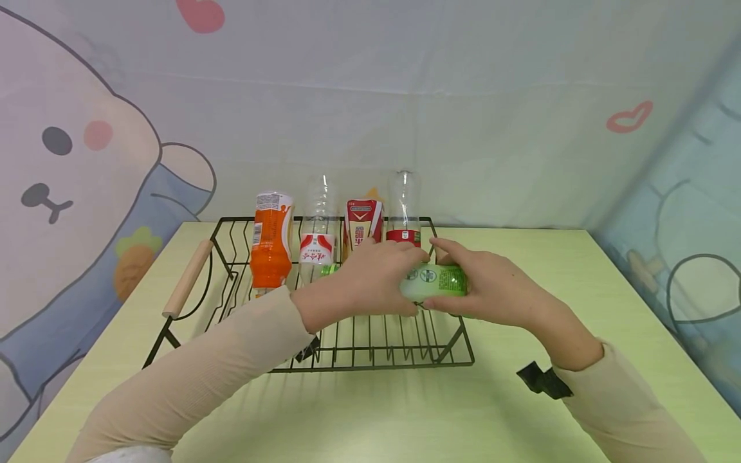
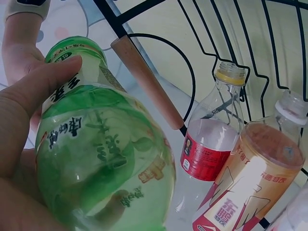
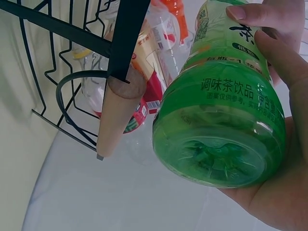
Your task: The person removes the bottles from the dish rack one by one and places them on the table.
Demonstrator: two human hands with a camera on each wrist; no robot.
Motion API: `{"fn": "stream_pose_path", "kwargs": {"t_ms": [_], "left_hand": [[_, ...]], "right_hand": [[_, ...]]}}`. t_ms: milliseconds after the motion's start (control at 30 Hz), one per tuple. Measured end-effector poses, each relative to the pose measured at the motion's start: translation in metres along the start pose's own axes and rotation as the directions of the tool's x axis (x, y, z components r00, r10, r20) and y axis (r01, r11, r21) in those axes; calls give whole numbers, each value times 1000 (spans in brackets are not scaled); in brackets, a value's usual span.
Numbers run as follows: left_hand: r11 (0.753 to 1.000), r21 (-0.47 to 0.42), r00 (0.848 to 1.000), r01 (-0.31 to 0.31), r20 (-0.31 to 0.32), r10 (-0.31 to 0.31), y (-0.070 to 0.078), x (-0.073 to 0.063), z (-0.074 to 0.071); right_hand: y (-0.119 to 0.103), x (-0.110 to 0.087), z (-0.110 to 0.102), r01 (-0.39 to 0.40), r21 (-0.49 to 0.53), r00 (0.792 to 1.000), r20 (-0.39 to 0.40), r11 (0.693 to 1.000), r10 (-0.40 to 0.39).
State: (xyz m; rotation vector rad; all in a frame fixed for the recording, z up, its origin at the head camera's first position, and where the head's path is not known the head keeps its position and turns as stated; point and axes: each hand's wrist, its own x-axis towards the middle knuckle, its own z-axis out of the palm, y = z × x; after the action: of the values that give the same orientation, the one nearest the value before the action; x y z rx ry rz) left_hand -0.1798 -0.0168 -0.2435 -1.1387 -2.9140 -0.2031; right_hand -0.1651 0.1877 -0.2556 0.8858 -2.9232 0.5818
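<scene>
A green tea bottle [image 1: 435, 283] lies sideways above the front half of the wire rack, with both hands on it. My left hand [image 1: 370, 276] grips it toward the cap end, and the green cap [image 1: 329, 269] peeks out left of that hand. The base end is gripped by my right hand [image 1: 492, 284]. Up close in the right wrist view, the bottle's ridged green base [image 3: 216, 161] faces the camera. Thumb and fingers wrap the label [image 2: 103, 139] side in the left wrist view.
In the black wire rack [image 1: 370, 368], an orange bottle [image 1: 272, 241], a clear bottle with a red-white label [image 1: 317, 247], a red-labelled container [image 1: 363, 218] and a clear red-labelled bottle [image 1: 404, 202] lean in a row. A wooden handle [image 1: 188, 278] is at its left end.
</scene>
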Motion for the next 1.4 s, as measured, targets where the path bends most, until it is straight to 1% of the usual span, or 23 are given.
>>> {"fn": "stream_pose_path", "kwargs": {"t_ms": [233, 433, 867, 1100, 1233, 1400], "left_hand": [[1000, 2, 1000, 6, -11, -6, -3, -1, 1], [1000, -2, 1000, 16, -17, -16, -4, 0, 2], [999, -37, 998, 40, -39, -41, -7, -2, -1], [998, -45, 997, 50, -52, -52, -9, -4, -4], [998, -39, 996, 49, -71, -52, -10, -4, -7], [996, -66, 995, 56, -84, -61, -13, -7, -9]], "right_hand": [[0, 0, 0, -19, 15, 1000, 10, 1000, 19], [1, 0, 0, -16, 22, 1000, 4, 1000, 16], [5, -2, 0, 10, -59, 1000, -16, 998, -11], [8, -4, 0, 0, -68, 1000, -19, 998, -1], [9, -5, -1, -3, -75, 1000, -18, 997, 2], [11, -8, -2, -16, -59, 1000, -23, 998, 14]]}}
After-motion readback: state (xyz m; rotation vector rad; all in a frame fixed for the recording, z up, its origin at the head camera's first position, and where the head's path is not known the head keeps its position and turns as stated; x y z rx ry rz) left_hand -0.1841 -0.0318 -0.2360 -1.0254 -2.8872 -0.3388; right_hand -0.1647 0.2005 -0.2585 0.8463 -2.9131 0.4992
